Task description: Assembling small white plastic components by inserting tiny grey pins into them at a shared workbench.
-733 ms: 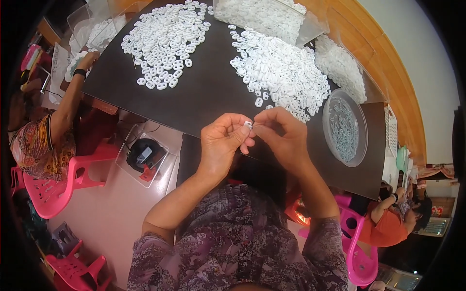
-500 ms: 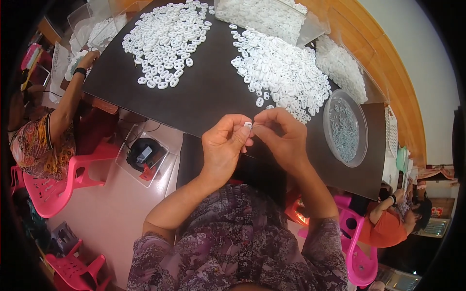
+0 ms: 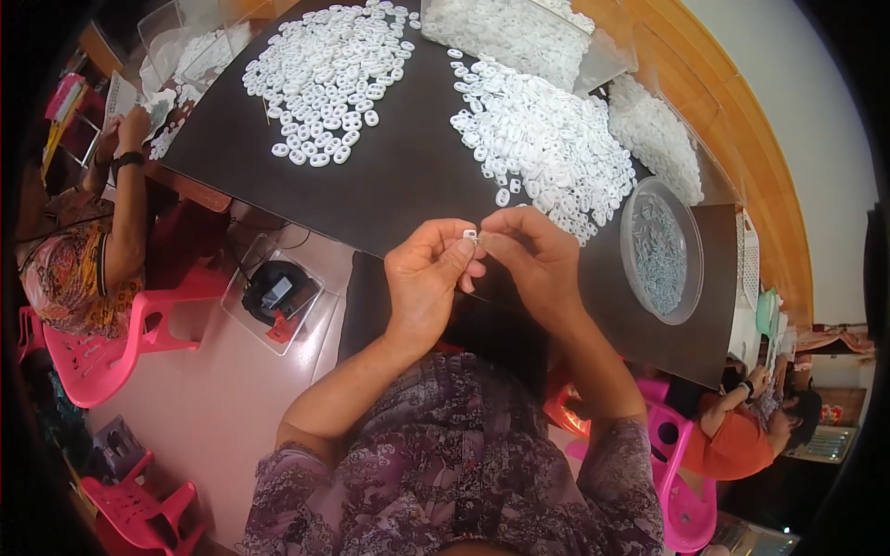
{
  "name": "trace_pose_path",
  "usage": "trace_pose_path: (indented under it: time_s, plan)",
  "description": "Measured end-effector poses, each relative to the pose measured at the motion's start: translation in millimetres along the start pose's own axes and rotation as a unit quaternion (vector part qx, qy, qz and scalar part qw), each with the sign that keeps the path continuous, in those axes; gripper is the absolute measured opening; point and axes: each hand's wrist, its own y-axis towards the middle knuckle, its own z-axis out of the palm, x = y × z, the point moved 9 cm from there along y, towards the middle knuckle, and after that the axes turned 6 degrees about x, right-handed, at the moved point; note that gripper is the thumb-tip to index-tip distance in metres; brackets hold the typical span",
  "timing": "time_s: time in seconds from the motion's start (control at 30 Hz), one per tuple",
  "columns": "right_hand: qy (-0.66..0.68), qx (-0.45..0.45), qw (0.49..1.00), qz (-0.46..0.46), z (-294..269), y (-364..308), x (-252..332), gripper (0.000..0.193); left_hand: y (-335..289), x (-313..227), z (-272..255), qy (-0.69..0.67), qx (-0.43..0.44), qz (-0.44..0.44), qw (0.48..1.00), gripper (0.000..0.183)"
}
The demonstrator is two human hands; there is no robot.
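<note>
Left hand (image 3: 419,273) pinches a small white piece (image 3: 470,233) between thumb and fingers, best kept steady there, while the right hand (image 3: 540,269) holds its fingertips just beside it, their grip indiscernible.

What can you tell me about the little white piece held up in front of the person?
The little white piece looks like plastic, with a dark opening. The left hand pinches it at the fingertips, the thumb hiding its lower part. The right hand's fingertips are close beside it; whether they touch it is unclear.
</note>
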Motion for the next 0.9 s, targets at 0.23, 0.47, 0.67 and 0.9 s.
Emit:
trace_pose_path:
  time_s: [0.23, 0.47, 0.67, 0.9]
  plan:
    - [-0.156, 0.005, 0.985, -0.079, 1.8, 1.5, 5.0, 0.008, -1.0, -2.4, 1.3, 0.013, 0.001, 0.012, 1.000, 0.013]
    - [-0.256, -0.037, 0.962, -0.091, 3.6, -3.7, 12.2, 0.006, -4.6, -0.5, 2.4, 0.026, -0.001, 0.018, 1.000, 0.014]
    - [-0.300, -0.127, 0.940, -0.101, -51.7, -0.3, 22.4, 0.013, 3.4, -6.8, -7.6, -0.029, -0.008, 0.011, 0.999, 0.014]
    - [-0.540, -0.046, 0.807, -0.236, -20.3, 25.8, 24.9, 0.011, 7.5, -4.3, -7.2, -0.031, 0.001, 0.010, 0.999, 0.014]
